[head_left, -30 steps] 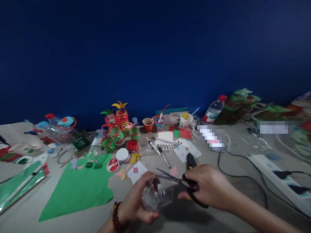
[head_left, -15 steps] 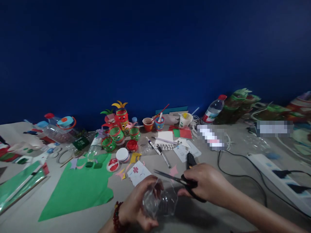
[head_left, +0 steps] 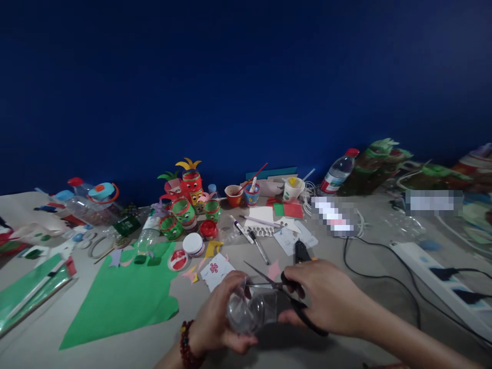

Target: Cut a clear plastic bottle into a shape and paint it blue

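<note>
The clear plastic piece point(head_left: 251, 310) (likely light, flimsy, slippery) is clasped round its wall by the left hand point(head_left: 217, 320), scissors point(head_left: 263, 277) gripped in the right hand point(head_left: 323, 297).

In left hand point(head_left: 217, 320): clear plastic bottle piece point(head_left: 251, 307), see-through, on its side, open end twd right, held above worktop point(head_left: 384, 287). In right hand point(head_left: 323, 297): scissors point(head_left: 269, 281), black handles, metal blades apart, tips pointing left, lower blade at the piece's rim.

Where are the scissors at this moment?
In the head view, low and centre: the right hand holds the scissors, blades open at the clear plastic piece in the left hand, just before the black glue gun.
</note>
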Demonstrator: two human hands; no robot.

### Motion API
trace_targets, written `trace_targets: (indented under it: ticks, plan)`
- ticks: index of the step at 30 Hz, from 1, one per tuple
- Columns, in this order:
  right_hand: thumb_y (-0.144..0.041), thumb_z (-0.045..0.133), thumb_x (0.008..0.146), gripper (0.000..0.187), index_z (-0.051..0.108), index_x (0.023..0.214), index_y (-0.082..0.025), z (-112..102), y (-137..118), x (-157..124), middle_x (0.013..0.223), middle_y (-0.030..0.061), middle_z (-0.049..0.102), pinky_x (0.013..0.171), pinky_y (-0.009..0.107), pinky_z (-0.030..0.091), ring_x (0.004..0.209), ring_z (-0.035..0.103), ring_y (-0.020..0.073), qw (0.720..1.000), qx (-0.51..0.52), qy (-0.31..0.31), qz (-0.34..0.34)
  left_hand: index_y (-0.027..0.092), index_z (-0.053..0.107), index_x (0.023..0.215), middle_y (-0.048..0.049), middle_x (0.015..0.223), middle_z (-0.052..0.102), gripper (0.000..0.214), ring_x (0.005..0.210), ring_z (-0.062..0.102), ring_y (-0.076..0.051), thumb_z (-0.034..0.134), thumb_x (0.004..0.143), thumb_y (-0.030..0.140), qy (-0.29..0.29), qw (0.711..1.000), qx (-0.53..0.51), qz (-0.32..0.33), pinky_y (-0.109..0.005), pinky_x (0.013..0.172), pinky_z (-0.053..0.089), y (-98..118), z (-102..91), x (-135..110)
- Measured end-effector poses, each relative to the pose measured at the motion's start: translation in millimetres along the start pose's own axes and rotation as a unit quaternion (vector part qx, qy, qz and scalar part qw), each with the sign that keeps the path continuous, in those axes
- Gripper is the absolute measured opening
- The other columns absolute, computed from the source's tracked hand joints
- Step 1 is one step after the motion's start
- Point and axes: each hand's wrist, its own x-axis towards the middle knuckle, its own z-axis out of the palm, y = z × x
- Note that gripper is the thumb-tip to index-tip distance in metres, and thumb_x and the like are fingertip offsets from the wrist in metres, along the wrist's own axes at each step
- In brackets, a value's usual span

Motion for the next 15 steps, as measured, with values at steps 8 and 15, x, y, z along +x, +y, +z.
trace_targets:
  ticks: [8, 15]
  plan:
    - [-0.072, 0.067, 0.073, 0.05, 0.063, 0.071, -0.022, 2.9, 2.9, 4.1, 0.068, 0.0026, 0.07, 0.057, 0.029, 0.025, 0.066, 0.066, 0.0244, 1.0, -0.013, -0.001, -0.002, 0.024, 0.041, 0.134, -0.0114, 0.112, 0.054, 0.08, 0.092, 0.059, -0.025, 0.068, 0.073, 0.069, 0.013, 1.0, -0.01, -0.011, -0.04, 0.078, 0.053, -0.7, 4.9, -2.1]
    - [-0.069, 0.069, 0.073, 0.048, 0.063, 0.067, -0.021, 4.6, 6.5, 6.2, 0.064, 0.0016, 0.07, 0.056, 0.028, 0.025, 0.063, 0.066, 0.022, 0.999, -0.014, 0.022, -0.031, 0.024, 0.042, 0.134, -0.0111, 0.113, 0.055, 0.08, 0.091, 0.058, -0.024, 0.071, 0.072, 0.067, 0.016, 0.999, -0.044, -0.008, -0.037, 0.075, 0.052, -2.8, 5.7, -2.0]
